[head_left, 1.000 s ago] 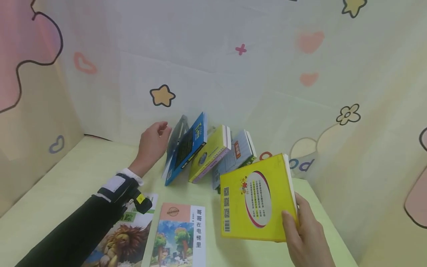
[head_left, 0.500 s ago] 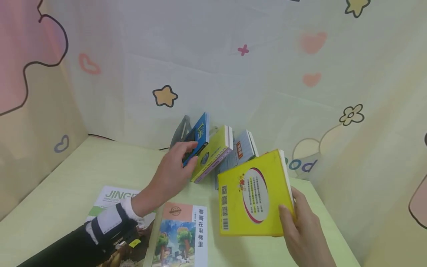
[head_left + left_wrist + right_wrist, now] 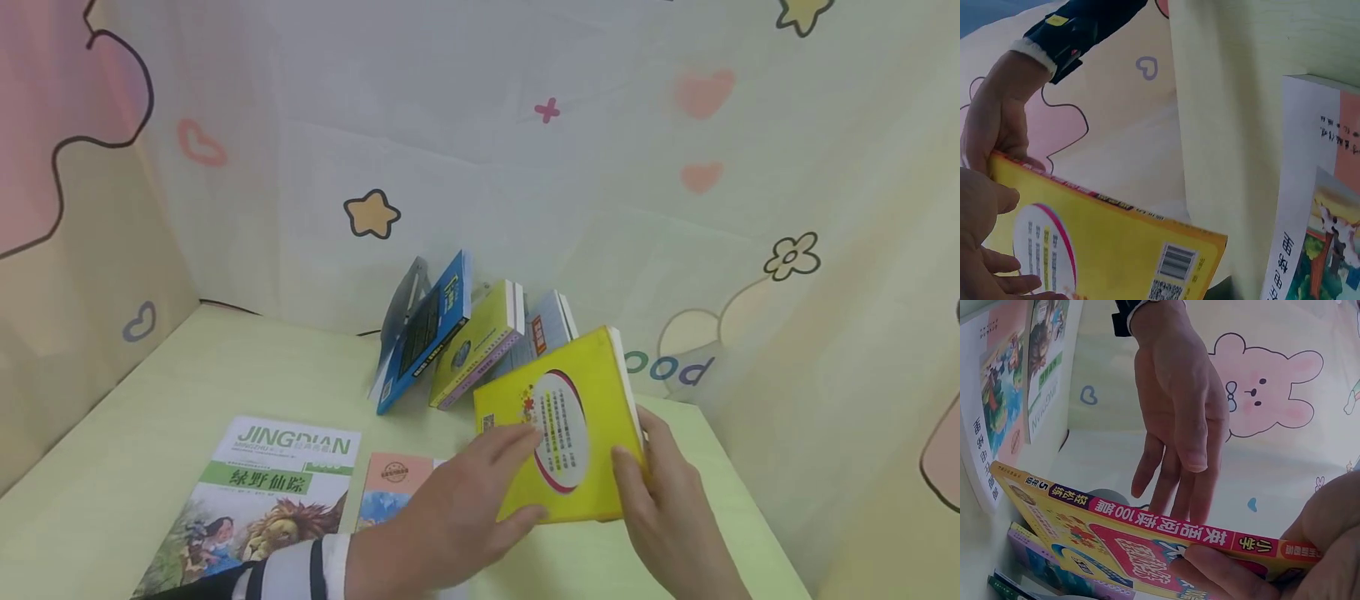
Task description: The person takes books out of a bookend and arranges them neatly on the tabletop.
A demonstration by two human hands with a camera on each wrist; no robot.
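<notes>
My right hand (image 3: 671, 500) grips a yellow book (image 3: 592, 375) by its right side, the thumb on the cover printed with an oval of text. The book is raised and tilted above the table. In the right wrist view, the book's spine (image 3: 1147, 515) and opposite cover show, with fingers of the right hand (image 3: 1329, 531) against it. My left hand (image 3: 457, 508) reaches across the book's lower left part, fingers extended. Seen by the left wrist camera, those left fingers (image 3: 1013, 281) lie right over the yellow cover. The left hand carries nothing.
At the back, a grey bookend (image 3: 401, 304), a blue book (image 3: 435, 325), yellow-and-purple books (image 3: 480, 346) and a grey-blue book (image 3: 551, 321) lean in a row. Flat on the table (image 3: 150, 392) lie a lion-cover book (image 3: 277, 483) and a pink-and-white book (image 3: 393, 475). Patterned cloth (image 3: 480, 150) hangs behind.
My left hand has come from the bookend, past the blue book, down and right to the yellow book. The yellow book has shifted slightly left in the right hand.
</notes>
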